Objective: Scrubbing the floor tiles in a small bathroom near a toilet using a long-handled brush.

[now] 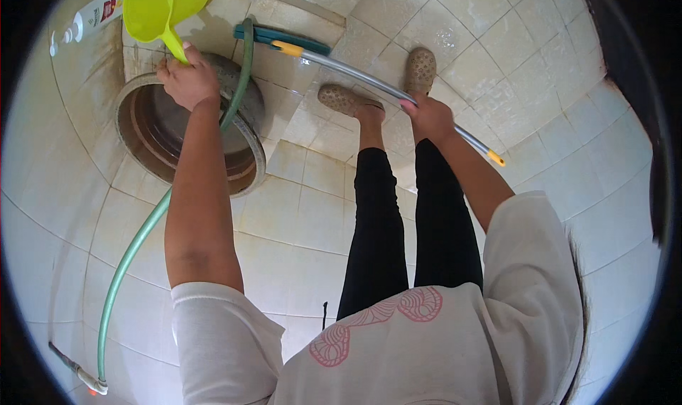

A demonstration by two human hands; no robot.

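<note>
My left hand (191,80) grips the handle of a lime-yellow plastic dipper (146,8), above the rim of a large round water jar (260,163). Inside the jar it looks dark brown, and my forearm hides part of the opening. A green hose (242,80) runs across the jar and droops over its far side. In my right hand (431,117) is the silver pole of a floor brush (357,75) with yellow end pieces. Its long dark green head (293,38) rests on the tiles beyond the jar, with the hose end lying across it.
A white bottle (98,13) with a red label stands beside the dipper at the upper left. The hose leads back to a wall tap (90,381) at the lower left. My feet in brown clogs (343,100) stand on wet floor tiles (469,11). A dark doorway edge (623,48) is at the right.
</note>
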